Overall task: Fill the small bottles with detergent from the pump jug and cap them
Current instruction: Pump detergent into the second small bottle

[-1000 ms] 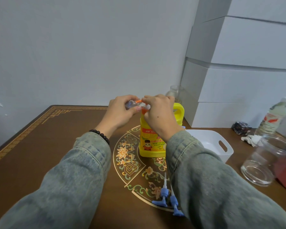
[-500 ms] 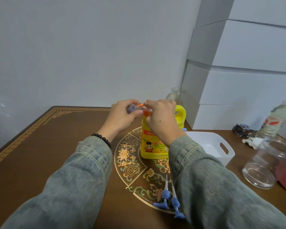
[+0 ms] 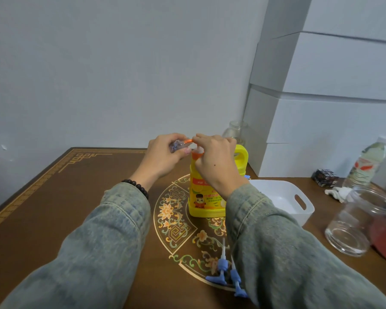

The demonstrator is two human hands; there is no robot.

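Small bottle [image 3: 176,146] held at the orange pump spout [image 3: 188,141] of the yellow jug [image 3: 206,197].
Your left hand [image 3: 165,156] grips the bottle; your right hand [image 3: 214,159] curls over the pump head.

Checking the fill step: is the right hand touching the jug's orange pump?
Touching. The head view shows the right hand resting over the orange pump of the yellow jug, fingers on its spout.

— Where does the camera sit?
— On the person's head, above the desk's [image 3: 54,208] near edge, facing forward and down toward the far edge and wall [image 3: 120,63].
— Close?
— Within arm's reach.
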